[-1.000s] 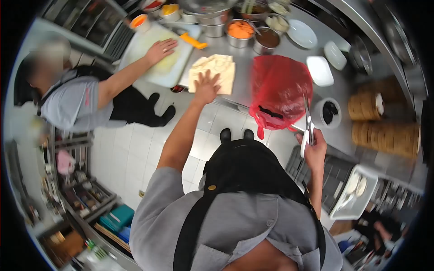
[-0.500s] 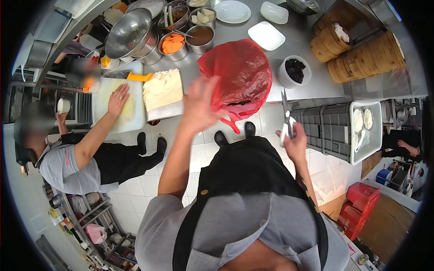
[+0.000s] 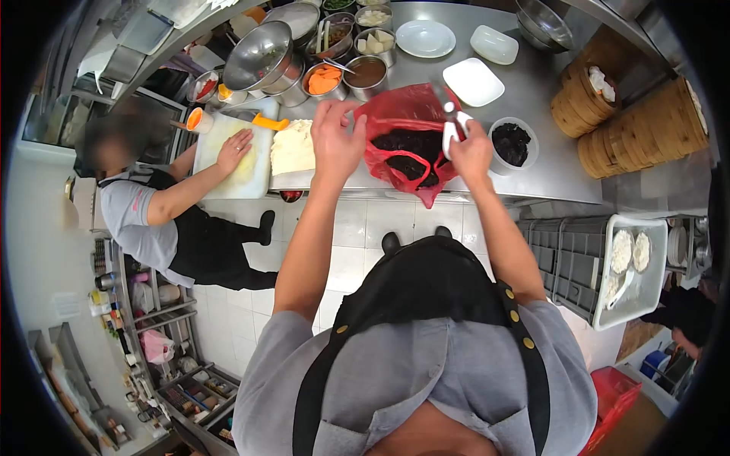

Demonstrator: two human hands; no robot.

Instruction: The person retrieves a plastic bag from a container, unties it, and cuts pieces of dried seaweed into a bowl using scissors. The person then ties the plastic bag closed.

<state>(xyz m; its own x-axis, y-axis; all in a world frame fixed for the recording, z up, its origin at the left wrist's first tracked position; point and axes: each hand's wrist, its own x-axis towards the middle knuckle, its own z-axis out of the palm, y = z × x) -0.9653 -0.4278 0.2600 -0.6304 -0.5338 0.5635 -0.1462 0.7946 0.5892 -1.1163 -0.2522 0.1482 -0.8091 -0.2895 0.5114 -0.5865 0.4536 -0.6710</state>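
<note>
A red plastic bag (image 3: pixel 401 105) lies on the steel counter with its mouth spread, showing dark, blackish pieces (image 3: pixel 411 144) inside. At its left edge, my left hand (image 3: pixel 337 143) has curled fingers that seem to pinch the plastic. My right hand (image 3: pixel 471 156) grips white-handled scissors (image 3: pixel 455 125) over the bag's right side; their blades point away from me and are hard to make out. Right of that hand stands a white tub (image 3: pixel 498 166) of similar black pieces (image 3: pixel 511 143).
Left of the bag are a pale slab (image 3: pixel 293 148) and a white cutting board (image 3: pixel 262 163), where a co-worker's hand (image 3: pixel 234 150) rests. Steel pots (image 3: pixel 369 80) and white dishes (image 3: pixel 473 82) line the back. Bamboo steamers (image 3: pixel 646 125) stand right, above a grey crate (image 3: pixel 566 266).
The bag has been opened, exposing its dark contents. Both hands have come up to it, the right bringing the scissors from below the counter edge. The view has shifted left.
</note>
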